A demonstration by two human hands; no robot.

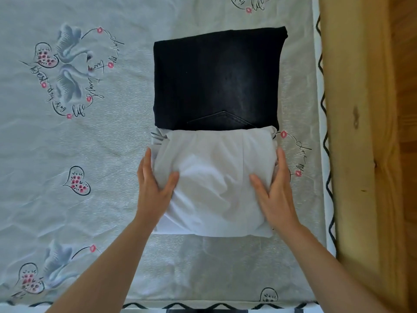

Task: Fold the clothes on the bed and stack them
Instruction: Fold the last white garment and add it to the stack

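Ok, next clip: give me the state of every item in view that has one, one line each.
black jeans: folded into a flat rectangle, lying on the bed, back pocket up.
white garment: folded into a bundle, lying on the bed, its far edge meeting the jeans' near edge.
left hand: grip on the bundle's left side, thumb on top.
right hand: grip on the bundle's right side, thumb on top.
bedsheet: spread out, lightly wrinkled.

Printed in black script on the bedsheet (101, 143): "life" (78, 111) left of the folded black jeans (216, 80); "best" upside down, farther left; remaining script illegible.
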